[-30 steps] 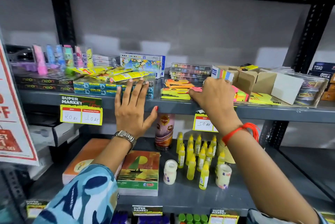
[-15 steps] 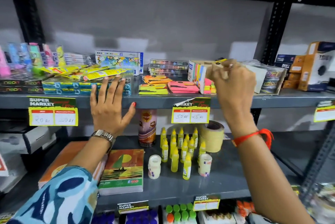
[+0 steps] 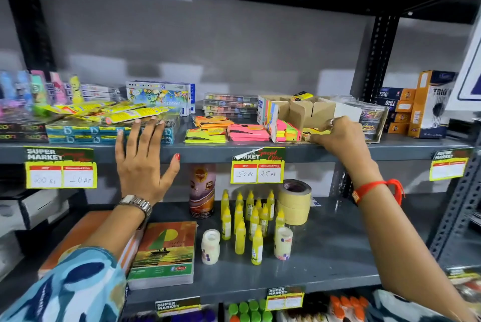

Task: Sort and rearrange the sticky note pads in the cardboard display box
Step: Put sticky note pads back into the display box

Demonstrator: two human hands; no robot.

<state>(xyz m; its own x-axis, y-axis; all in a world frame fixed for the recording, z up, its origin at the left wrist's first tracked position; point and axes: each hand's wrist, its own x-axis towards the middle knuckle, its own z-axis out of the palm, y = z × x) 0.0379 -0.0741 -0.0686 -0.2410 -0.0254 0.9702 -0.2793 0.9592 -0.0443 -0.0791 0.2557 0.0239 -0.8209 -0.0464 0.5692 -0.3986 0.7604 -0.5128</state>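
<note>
A cardboard display box (image 3: pixel 302 110) with dividers stands on the upper shelf, its left slot holding pink, green and orange sticky pads (image 3: pixel 286 132). My right hand (image 3: pixel 341 136) reaches into its middle slot, fingers closed on a yellow sticky note pad (image 3: pixel 311 133). Loose pads lie on the shelf left of the box: a pink stack (image 3: pixel 247 132), a yellow-green stack (image 3: pixel 205 135) and an orange stack (image 3: pixel 213 121). My left hand (image 3: pixel 144 162) is spread flat against the shelf edge, fingertips touching blue boxes, holding nothing.
Blue boxes and yellow packets (image 3: pixel 109 123) fill the shelf's left side; crayon boxes (image 3: pixel 161 95) stand behind. A clear tub of bands (image 3: pixel 372 118) sits right of the box. Glue bottles (image 3: pixel 247 220), tape rolls (image 3: pixel 295 200) and notebooks (image 3: pixel 164 251) sit below.
My right hand went from the pads in front of the box up to its top edge, then down into the middle slot onto the yellow pad. The view shifted right. My left hand stayed.
</note>
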